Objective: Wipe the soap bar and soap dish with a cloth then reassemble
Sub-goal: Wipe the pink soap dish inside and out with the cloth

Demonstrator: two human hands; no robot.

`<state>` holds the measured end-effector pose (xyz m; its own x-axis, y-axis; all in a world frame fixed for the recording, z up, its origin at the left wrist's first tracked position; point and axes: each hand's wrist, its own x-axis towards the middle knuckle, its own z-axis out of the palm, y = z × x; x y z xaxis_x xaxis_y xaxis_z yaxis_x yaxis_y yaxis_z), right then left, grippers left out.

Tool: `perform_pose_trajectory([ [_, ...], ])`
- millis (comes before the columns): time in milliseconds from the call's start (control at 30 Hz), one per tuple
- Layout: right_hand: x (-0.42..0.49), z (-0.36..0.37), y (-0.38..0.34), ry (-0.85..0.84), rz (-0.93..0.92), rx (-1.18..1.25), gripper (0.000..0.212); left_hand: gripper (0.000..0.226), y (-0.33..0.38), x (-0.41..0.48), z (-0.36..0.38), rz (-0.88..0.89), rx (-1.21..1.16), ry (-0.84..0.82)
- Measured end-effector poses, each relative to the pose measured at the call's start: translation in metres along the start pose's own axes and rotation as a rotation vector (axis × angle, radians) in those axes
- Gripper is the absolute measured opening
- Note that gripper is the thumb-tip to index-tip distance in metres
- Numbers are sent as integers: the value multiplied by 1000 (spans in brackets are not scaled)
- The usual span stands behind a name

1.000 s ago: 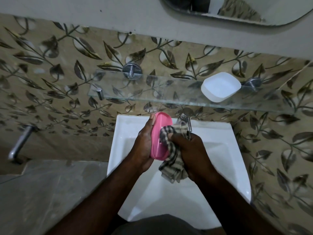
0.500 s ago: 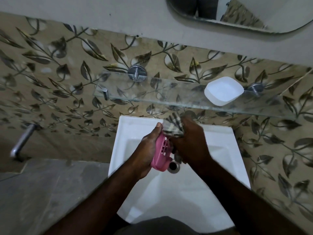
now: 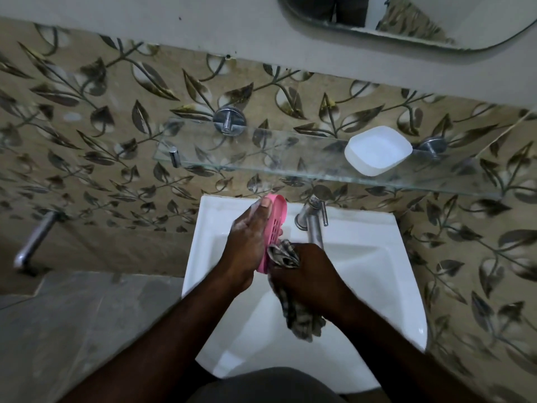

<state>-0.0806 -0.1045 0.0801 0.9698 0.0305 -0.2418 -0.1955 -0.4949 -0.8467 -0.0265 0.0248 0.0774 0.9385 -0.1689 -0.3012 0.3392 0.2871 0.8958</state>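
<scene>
Lower centre: right hand (image 3: 305, 271) fingers curled tight round a bunched checked cloth (image 3: 302, 318), woven and limp, loose tail hanging under the wrist over the basin; the wad at the knuckles touches the lower end of the pink soap dish (image 3: 276, 219)

Left hand (image 3: 247, 242) grips that dish upright on edge, at mid-frame above the basin: thumb straight along its rim, fingers wrapped behind, one fingertip showing through on the right; skin looks filmy-wet

Dish: oval, glossy plastic, slotted face turned right

White basin (image 3: 377, 271), smooth glazed ceramic, squared back and rounded front; chrome tap (image 3: 313, 225) at its rear

Above: clear glass shelf (image 3: 261, 158) on round metal pegs, with a white tub (image 3: 377, 149), rounded-square and matte, at its right

Leaf-patterned tiles (image 3: 87, 141) behind; curved mirror (image 3: 406, 21) upper right
</scene>
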Motion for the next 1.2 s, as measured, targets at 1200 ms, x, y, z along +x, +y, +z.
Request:
perform_pose_trajectory([
  [1200, 4, -63, 8, 367, -243, -210, 9, 54, -23, -35, 51, -29, 20, 47],
])
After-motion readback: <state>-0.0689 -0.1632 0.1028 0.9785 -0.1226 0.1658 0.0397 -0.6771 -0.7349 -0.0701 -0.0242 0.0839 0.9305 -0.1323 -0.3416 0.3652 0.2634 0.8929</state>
